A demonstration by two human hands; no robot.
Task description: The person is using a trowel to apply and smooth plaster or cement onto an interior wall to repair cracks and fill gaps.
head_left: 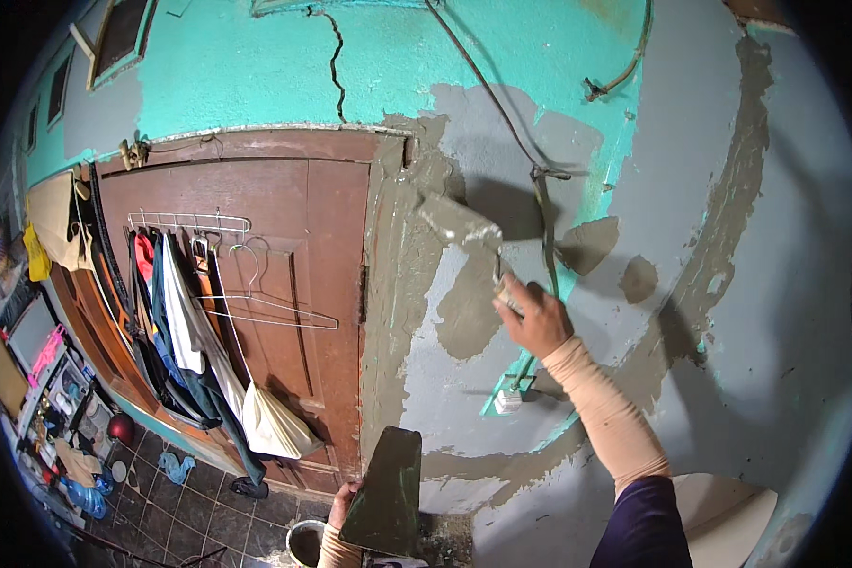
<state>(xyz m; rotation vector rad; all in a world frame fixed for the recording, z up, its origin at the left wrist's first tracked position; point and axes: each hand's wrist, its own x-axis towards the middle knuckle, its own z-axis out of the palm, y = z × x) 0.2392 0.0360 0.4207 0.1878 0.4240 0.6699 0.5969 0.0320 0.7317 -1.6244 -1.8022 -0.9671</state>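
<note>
My right hand (537, 320) grips the handle of a trowel (462, 221). Its flat blade, smeared with pale mortar, lies at the wall beside the upper corner of the door frame. Wet grey-brown mortar (388, 284) covers the strip along the frame, and a wider patch spreads below the blade. Low in the view, my left hand (343, 505) is closed on the edge of a dark mortar board (388, 492), held tilted; most of its fingers are hidden behind it. A bucket (305, 542) stands near my left forearm, partly cut off by it.
Clothes (194, 322) and hangers hang on the brown door (284, 208). A cable (488, 85) runs down the wall to a white socket box (508, 401). A crack (336, 66) splits the turquoise wall above. Household things (76, 426) crowd the left side over dark floor tiles (185, 506).
</note>
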